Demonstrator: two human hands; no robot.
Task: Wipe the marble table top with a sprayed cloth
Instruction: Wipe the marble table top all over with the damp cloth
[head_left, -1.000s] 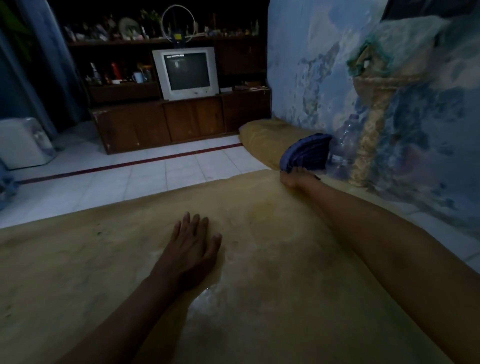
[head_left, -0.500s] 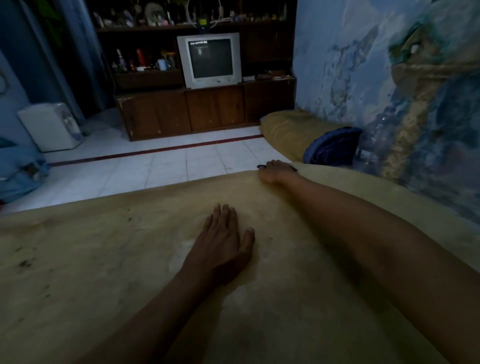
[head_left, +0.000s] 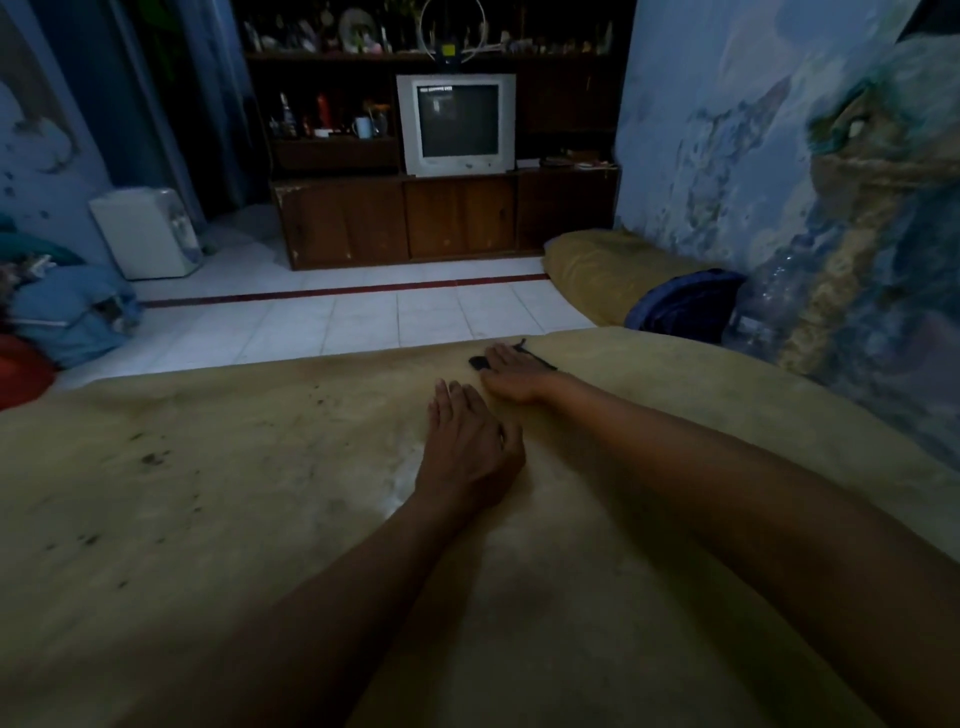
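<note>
The yellowish marble table top (head_left: 208, 493) fills the lower half of the view, with dark specks on its left part and a pale wet patch near the middle. My left hand (head_left: 467, 457) lies flat on it, fingers straight, holding nothing. Just beyond it, near the table's far edge, my right hand (head_left: 511, 376) presses down on a small dark cloth (head_left: 477, 362). Only the cloth's edges show, past the fingertips and on the right side of the hand.
Beyond the table lies a white tiled floor (head_left: 363, 317), then a wooden cabinet (head_left: 441, 218) with a TV (head_left: 456, 124). By the right wall are a yellow cushion (head_left: 597, 270), a blue bag (head_left: 680, 306) and a clear plastic bottle (head_left: 763, 301). A white appliance (head_left: 145, 234) stands at the far left.
My right hand has slid left along the far edge with the cloth, ending close to my left hand. My left hand has stayed flat on the table.
</note>
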